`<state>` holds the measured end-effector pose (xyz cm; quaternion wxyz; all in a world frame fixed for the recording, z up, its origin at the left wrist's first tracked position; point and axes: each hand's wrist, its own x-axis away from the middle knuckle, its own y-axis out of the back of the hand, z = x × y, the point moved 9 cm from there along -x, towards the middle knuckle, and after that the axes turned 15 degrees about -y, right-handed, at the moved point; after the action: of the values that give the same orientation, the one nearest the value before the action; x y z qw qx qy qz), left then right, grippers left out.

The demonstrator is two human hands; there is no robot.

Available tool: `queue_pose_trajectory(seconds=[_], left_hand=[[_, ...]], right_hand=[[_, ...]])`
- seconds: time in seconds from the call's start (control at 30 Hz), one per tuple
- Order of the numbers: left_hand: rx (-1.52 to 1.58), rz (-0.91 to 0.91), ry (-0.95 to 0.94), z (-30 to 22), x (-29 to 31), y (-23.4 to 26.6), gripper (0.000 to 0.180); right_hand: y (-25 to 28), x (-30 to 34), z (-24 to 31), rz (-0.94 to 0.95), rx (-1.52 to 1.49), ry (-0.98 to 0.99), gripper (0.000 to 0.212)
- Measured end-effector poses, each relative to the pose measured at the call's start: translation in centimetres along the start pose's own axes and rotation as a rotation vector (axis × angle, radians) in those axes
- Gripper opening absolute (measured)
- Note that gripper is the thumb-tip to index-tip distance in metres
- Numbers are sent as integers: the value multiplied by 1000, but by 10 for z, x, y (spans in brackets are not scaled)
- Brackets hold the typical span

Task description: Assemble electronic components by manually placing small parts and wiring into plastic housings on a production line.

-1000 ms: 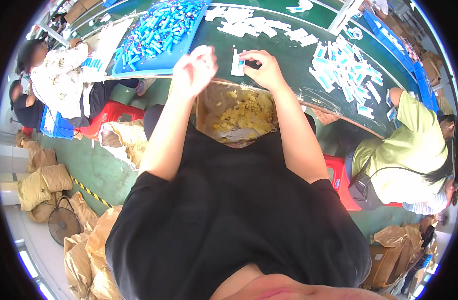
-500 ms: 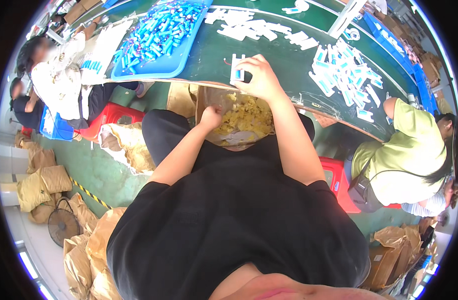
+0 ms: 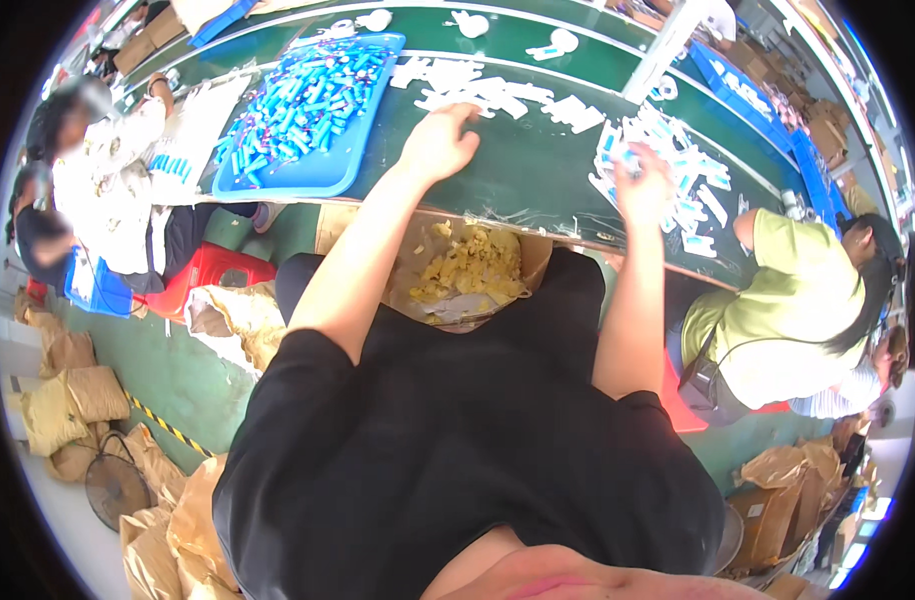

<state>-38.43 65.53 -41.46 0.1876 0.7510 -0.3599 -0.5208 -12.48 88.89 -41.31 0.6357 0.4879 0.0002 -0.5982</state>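
My left hand (image 3: 441, 146) reaches over the green tabletop (image 3: 508, 180) to the near edge of a scatter of white plastic pieces (image 3: 483, 92). Its thumb and fingers are apart, and the fingertips meet the edge of a white piece. On the right, my right hand (image 3: 646, 188) is over a heap of white pieces with blue cylinders in them (image 3: 686, 170). The fingers there look spread and are slightly blurred. Nothing shows clearly in their grasp.
A blue tray (image 3: 328, 185) of blue cylinders with wires stands left on the table. Below the table edge, an open box (image 3: 543, 265) holds yellow scraps. Co-workers sit at left and at right, the right one in a yellow-green shirt (image 3: 808, 290). A conveyor runs behind.
My right hand has moved right to the heap; the white piece with a blue cylinder it held is no longer distinct. My left hand has risen from over the box to the white pieces.
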Motion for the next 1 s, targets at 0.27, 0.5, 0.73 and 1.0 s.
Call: queue_pose_trajectory(seconds=[0.27, 0.5, 0.73, 1.0], left_hand=[[-382, 224, 85, 20, 24, -32, 45], [-257, 73, -36, 7, 50, -26, 33], [151, -184, -237, 22, 51, -47, 27], [-202, -77, -263, 15, 57, -35, 16]], right_hand=[[25, -17, 3, -131, -53, 56, 40], [-69, 70, 216, 387, -614, 264, 24], [-225, 116, 382, 787, -203, 562, 31], [-265, 148, 415, 579, -52, 531, 28]])
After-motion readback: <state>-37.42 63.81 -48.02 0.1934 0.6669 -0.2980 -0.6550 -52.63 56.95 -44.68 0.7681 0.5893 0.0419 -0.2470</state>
